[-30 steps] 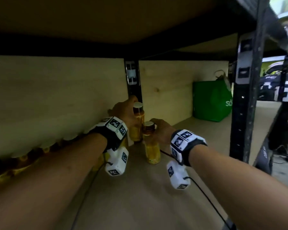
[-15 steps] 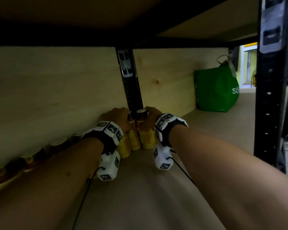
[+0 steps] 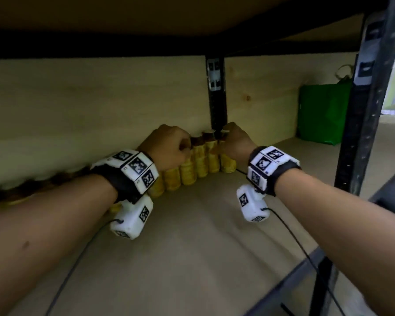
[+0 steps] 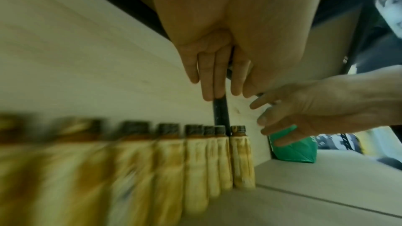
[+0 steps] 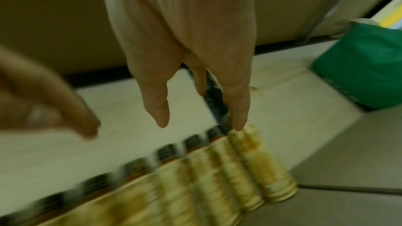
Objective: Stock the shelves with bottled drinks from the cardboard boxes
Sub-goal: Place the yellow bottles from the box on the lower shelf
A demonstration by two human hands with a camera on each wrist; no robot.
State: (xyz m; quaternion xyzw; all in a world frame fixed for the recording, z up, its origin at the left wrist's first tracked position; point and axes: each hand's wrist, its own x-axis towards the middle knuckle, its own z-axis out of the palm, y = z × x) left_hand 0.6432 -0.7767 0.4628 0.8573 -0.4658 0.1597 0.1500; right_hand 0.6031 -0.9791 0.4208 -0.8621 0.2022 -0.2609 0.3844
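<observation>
Several small amber bottles with yellow labels and dark caps (image 3: 198, 160) stand in a row along the shelf's wooden back panel. The row's rightmost bottle (image 3: 227, 164) (image 4: 242, 161) (image 5: 261, 164) stands in front of the black rear post. My left hand (image 3: 167, 147) (image 4: 219, 90) hovers just above the caps with its fingers hanging loose and holds nothing. My right hand (image 3: 235, 142) (image 5: 201, 123) is beside it, fingers spread. Its forefinger tip is at the rightmost bottle's cap, without gripping it.
The bottles stand on a tan shelf board (image 3: 192, 236) with another shelf close overhead. A green bag (image 3: 322, 115) sits at the back right. A black rear post (image 3: 216, 99) and a front post (image 3: 360, 133) frame the bay. Wrist-camera cables trail across the board.
Both hands carried one bottle each to the back, set them at the row's right end and let go. The fingers have since come off the bottles.
</observation>
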